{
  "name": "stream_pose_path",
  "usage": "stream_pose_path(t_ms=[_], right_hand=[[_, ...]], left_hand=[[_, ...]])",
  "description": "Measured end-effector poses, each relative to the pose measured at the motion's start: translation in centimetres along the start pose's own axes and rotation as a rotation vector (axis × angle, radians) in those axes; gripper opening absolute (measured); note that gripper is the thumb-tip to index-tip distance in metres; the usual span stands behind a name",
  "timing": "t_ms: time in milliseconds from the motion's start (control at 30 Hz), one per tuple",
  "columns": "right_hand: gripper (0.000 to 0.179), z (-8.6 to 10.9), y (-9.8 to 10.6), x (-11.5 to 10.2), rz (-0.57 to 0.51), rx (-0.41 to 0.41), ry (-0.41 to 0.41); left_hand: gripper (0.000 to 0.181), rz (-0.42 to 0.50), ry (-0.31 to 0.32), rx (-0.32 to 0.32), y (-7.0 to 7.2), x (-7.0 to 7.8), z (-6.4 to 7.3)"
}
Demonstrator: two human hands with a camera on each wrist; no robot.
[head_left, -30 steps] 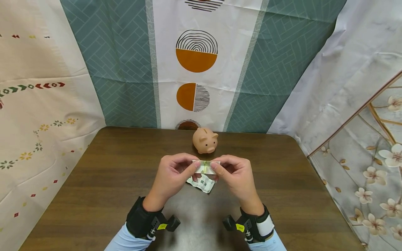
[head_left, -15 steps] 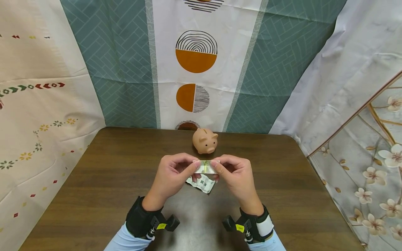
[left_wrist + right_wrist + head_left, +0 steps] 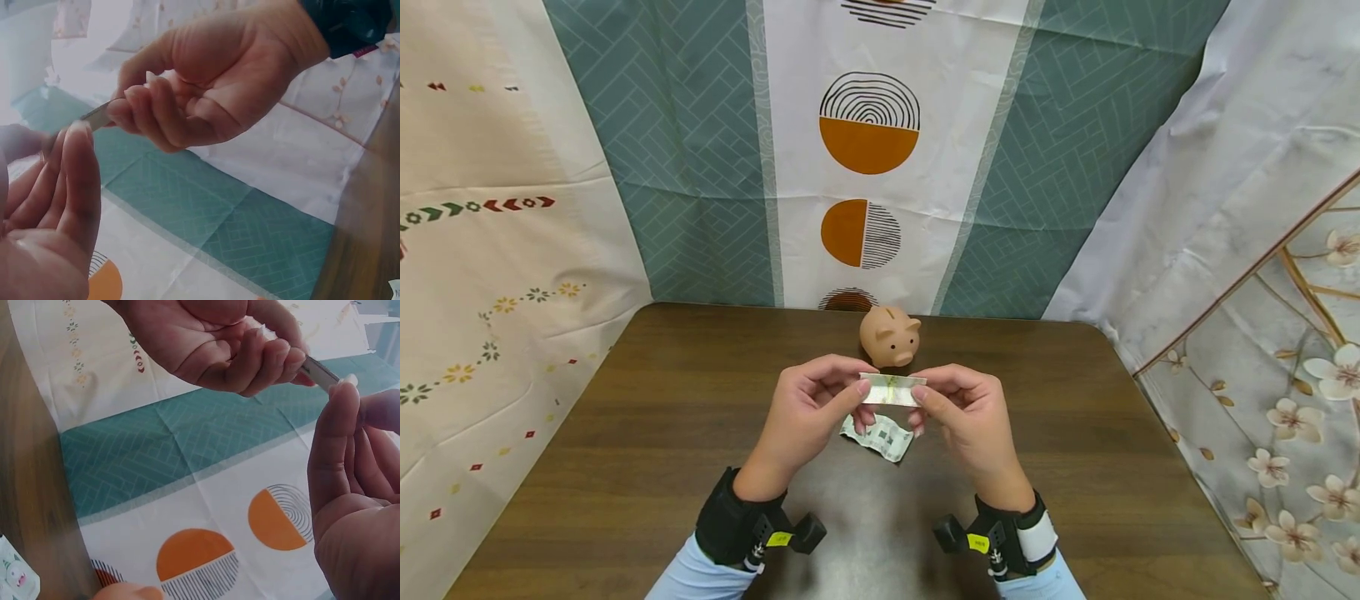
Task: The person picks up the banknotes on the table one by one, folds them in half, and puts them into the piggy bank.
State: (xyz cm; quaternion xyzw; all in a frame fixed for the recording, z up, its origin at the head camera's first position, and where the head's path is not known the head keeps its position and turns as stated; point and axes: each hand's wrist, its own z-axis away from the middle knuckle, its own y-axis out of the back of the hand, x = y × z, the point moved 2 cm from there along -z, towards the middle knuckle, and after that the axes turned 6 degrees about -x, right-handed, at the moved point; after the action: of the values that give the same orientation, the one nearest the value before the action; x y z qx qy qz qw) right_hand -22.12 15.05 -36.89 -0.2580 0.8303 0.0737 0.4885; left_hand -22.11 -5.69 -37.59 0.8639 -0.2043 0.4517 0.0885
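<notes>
A small flat folded strip [image 3: 891,389], pale with a yellow-green mark in its middle, is stretched level between both hands above the table. My left hand [image 3: 805,417] pinches its left end with the thumb on the near face and fingers behind. On the other end, my right hand [image 3: 976,421] pinches in the same way. Seen edge-on in the right wrist view, the strip [image 3: 320,375] looks thin and layered. Below the hands lies a crumpled white-and-green wrapper [image 3: 883,437], its upper left part partly covered by left fingertips.
A peach-coloured piggy bank [image 3: 890,336] with a slot on top stands just beyond the hands near the table's back edge. The brown wooden table [image 3: 700,400] meets patterned cloths [image 3: 707,167] at the back and sides.
Both hands have lifted the strip slightly, and the thumbs have slid outward to its ends, baring more of its face. More of the wrapper below shows. The piggy bank has stayed put.
</notes>
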Motion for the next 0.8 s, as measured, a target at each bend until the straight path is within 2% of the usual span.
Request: stream_pose_path(t_ms=[133, 233, 333, 467, 633, 800], right_hand=[[0.023, -0.02, 0.04, -0.02, 0.005, 0.003, 0.016], [0.023, 0.02, 0.04, -0.01, -0.007, -0.006, 0.028], [0.024, -0.01, -0.02, 0.04, -0.069, -0.039, 0.067], [0.027, -0.19, -0.18, 0.05, -0.198, -0.123, 0.145], [0.028, -0.36, -0.23, 0.15, -0.283, -0.197, 0.182], [0.03, -0.43, -0.33, 0.18, -0.295, -0.209, 0.194]], left_hand=[[0.023, 0.066, -0.013, -0.062, 0.03, 0.13, -0.05], [0.02, 0.106, -0.011, -0.075, -0.03, 0.16, -0.04], [0.018, 0.164, -0.002, -0.074, -0.12, 0.17, -0.01], [0.027, 0.244, 0.0, -0.085, -0.31, 0.17, 0.0], [0.031, 0.27, -0.023, -0.098, -0.4, 0.22, -0.05], [0.027, 0.284, -0.046, -0.112, -0.35, 0.35, -0.05]])
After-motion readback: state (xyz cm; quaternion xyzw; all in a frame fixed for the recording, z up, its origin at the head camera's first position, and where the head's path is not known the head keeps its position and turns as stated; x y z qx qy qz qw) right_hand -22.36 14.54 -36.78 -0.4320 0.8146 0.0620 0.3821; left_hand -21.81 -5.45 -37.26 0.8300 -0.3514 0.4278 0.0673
